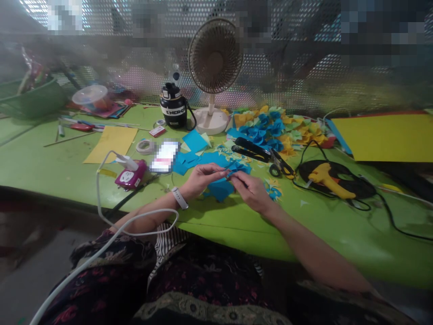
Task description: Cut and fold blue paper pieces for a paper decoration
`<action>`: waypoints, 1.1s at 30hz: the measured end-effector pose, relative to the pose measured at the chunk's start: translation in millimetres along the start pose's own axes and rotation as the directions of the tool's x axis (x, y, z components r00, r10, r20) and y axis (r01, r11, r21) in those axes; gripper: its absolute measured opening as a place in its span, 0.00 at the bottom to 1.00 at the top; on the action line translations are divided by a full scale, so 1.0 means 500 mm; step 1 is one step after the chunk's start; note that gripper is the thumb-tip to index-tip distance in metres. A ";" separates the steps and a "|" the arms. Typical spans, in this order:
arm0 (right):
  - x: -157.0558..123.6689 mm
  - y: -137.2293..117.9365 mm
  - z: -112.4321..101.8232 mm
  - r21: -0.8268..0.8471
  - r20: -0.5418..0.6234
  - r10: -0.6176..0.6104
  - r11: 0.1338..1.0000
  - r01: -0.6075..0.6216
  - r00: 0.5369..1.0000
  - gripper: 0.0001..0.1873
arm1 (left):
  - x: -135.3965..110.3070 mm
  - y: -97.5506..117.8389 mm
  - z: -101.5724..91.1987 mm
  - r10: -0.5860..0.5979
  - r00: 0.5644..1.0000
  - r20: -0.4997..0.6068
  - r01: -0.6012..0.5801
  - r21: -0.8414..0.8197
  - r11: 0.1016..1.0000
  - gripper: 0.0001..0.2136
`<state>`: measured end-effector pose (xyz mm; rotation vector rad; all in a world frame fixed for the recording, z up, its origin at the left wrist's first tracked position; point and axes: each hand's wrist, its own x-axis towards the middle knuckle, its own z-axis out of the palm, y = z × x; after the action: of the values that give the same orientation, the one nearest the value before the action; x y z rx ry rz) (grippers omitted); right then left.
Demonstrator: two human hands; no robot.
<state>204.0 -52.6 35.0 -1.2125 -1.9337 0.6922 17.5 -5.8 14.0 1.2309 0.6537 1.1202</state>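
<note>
Both hands meet over the green table, pinching a small piece of blue paper between their fingertips. My left hand, with a white watch band at the wrist, grips its left side. From the right, my right hand closes on the same piece; its exact folds are too small to make out. Blue paper sheets lie beneath the hands, and more blue pieces spread to the left. Just beyond are yellow and blue paper scraps. A black stapler and scissors lie to the right.
A yellow glue gun rests on a black round mat at right. Behind stand a fan, a black bottle and a heap of folded paper pieces. A phone, tape roll and purple power adapter sit left. A white cable crosses my left arm.
</note>
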 end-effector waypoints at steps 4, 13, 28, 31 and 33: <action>-0.004 0.007 0.012 -0.059 -0.103 -0.041 0.998 0.036 0.994 0.12 | 0.000 -0.003 0.000 0.014 0.999 -0.050 -0.014 -0.009 1.000 0.11; 0.000 0.018 0.010 -0.085 -0.186 -0.103 0.992 0.089 0.977 0.13 | -0.002 0.011 0.004 0.065 0.996 -0.056 -0.061 0.065 0.996 0.12; -0.001 0.012 0.012 -0.009 -0.143 -0.101 0.995 0.100 0.985 0.07 | -0.005 0.019 0.005 0.128 0.989 -0.069 -0.118 0.135 0.984 0.12; 0.002 0.016 0.010 0.036 -0.110 -0.097 0.994 0.102 0.989 0.07 | -0.003 0.019 0.003 0.137 0.989 -0.047 -0.130 0.128 0.983 0.12; 0.003 0.018 0.009 0.070 -0.076 -0.090 0.993 0.095 0.993 0.08 | -0.001 0.017 0.001 0.141 0.989 -0.035 -0.136 0.114 0.984 0.11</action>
<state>204.5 -48.0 26.1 -1.0815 -1.8749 0.6560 15.2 -6.8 21.9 1.3674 0.6781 1.2422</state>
